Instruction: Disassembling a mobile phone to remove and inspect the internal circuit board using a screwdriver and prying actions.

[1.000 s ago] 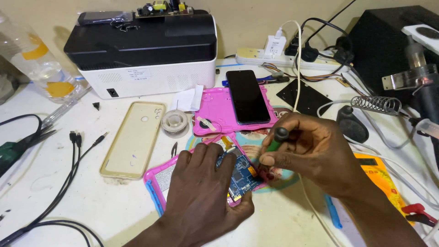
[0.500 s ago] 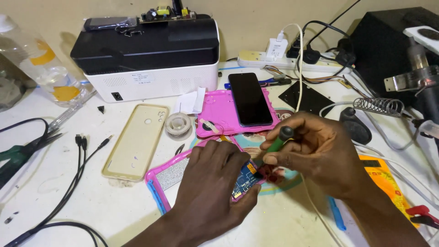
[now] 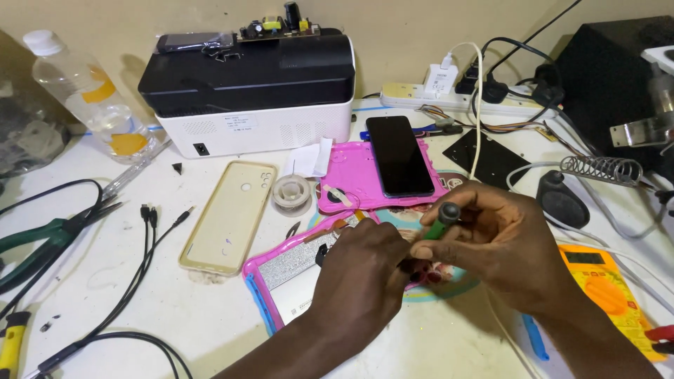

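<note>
Over pink tray [image 3: 261, 275] — right hand [image 3: 500, 242] grip holds green screwdriver [image 3: 442, 221], near-upright, tip down-left.

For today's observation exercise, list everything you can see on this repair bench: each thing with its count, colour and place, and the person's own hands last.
printer: 1, black and white, back
plastic bottle: 1, clear, back left
phone case: 1, beige, centre left
solder reel: 1, grey, beside the case
phone: 1, black, on pink shell
pink shell: 1, centre
opened pink device: 1, under the hands
pliers: 1, green, left
multimeter: 1, orange, right
power strip: 1, white, back
screwdriver: 1, green, in right hand
left hand: on the device
right hand: grips screwdriver
</note>
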